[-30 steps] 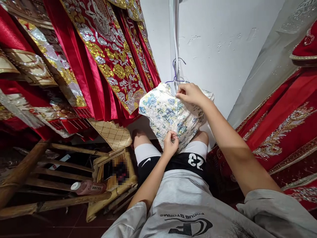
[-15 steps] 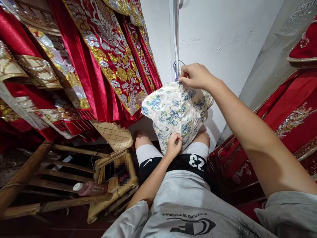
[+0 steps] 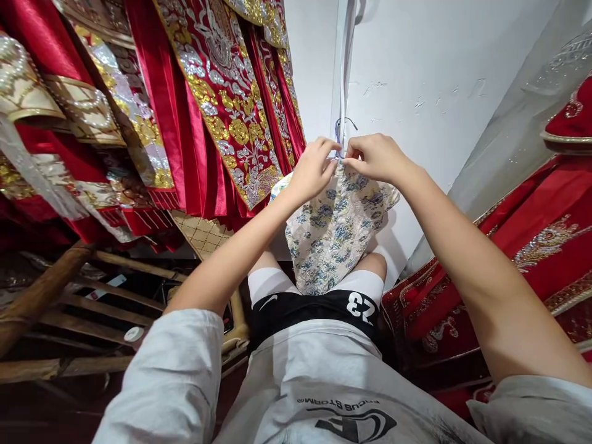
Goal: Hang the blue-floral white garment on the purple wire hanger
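Note:
A cream garment with a blue and yellow flower print [image 3: 335, 237] hangs in front of me on a thin wire hanger [image 3: 341, 125]. Its lower end drapes over my knees. My left hand [image 3: 313, 169] pinches the cloth at the garment's top edge, fingers closed. My right hand [image 3: 372, 158] pinches the same top edge just to the right, fingertips almost meeting those of the left. Both hands sit right below the hanger's hook.
Red robes with gold and silver embroidery [image 3: 222, 98] hang close on the left. More red embroidered cloth [image 3: 518, 246] lies at the right. A white wall [image 3: 416, 74] stands behind. Bamboo furniture [image 3: 55, 308] crowds the lower left.
My left hand has let go of the garment's lower part and risen to the top edge beside my right hand. The right hand stays at the top by the hanger.

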Demonstrator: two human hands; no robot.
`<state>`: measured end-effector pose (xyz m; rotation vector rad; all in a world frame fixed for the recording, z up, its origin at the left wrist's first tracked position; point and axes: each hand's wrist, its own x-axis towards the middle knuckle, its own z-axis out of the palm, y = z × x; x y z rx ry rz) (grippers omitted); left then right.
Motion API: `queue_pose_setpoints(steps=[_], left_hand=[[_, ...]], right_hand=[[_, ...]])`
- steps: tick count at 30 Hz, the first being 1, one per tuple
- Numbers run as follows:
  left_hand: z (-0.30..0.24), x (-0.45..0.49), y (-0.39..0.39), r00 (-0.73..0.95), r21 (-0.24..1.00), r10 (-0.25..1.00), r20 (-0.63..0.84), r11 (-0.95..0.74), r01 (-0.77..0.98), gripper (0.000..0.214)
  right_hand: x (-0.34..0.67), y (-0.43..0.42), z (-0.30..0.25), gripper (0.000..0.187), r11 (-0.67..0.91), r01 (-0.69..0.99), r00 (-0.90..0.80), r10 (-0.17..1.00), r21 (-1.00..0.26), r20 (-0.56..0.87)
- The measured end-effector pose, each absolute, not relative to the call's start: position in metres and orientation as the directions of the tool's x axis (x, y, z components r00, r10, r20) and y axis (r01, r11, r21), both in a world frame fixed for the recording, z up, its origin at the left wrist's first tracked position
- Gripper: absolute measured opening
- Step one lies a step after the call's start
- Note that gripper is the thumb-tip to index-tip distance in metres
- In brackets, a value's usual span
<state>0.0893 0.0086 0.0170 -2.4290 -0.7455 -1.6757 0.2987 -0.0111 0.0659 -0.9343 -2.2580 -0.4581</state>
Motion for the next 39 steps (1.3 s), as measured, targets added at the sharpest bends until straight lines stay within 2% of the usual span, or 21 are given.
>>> queue_pose_setpoints(steps=[2, 6, 8, 12, 17, 22, 32, 39], left_hand=[[0.023, 0.091, 0.017, 0.346, 0.141, 0.350, 0.870, -0.850, 0.507, 0.025], [0.031, 0.093, 0.006, 0.483, 0.088, 0.490, 0.726, -0.762, 0.641, 0.021], [0.034, 0.095, -0.005, 0.499, 0.062, 0.523, 0.691, -0.731, 0.680, 0.022], [0.036, 0.101, -0.016, 0.437, 0.125, 0.534, 0.724, -0.724, 0.678, 0.023], [0.027, 0.106, -0.020, 0.369, 0.210, 0.539, 0.757, -0.736, 0.643, 0.023], [0.018, 0.111, -0.024, 0.345, 0.212, 0.514, 0.785, -0.746, 0.631, 0.023], [0.019, 0.115, -0.018, 0.247, 0.297, 0.493, 0.835, -0.779, 0.551, 0.025], [0.021, 0.100, 0.007, 0.154, 0.354, 0.493, 0.856, -0.777, 0.520, 0.035]], right_hand=[[0.299, -0.015, 0.063, 0.022, 0.675, 0.735, -0.532, 0.514, 0.065, 0.673], [0.300, -0.020, 0.054, 0.020, 0.667, 0.743, -0.520, 0.533, 0.047, 0.667], [0.299, -0.019, 0.047, 0.020, 0.668, 0.743, -0.513, 0.533, 0.037, 0.673], [0.297, -0.015, 0.029, 0.020, 0.678, 0.734, -0.451, 0.517, -0.028, 0.728], [0.295, -0.014, -0.002, 0.020, 0.753, 0.645, -0.332, 0.430, -0.130, 0.840], [0.297, -0.018, -0.024, 0.018, 0.767, 0.631, -0.278, 0.362, -0.115, 0.890], [0.296, -0.021, -0.016, 0.017, 0.724, 0.683, -0.317, 0.412, -0.095, 0.854], [0.291, -0.023, -0.022, 0.016, 0.709, 0.705, -0.477, 0.492, -0.017, 0.728]])
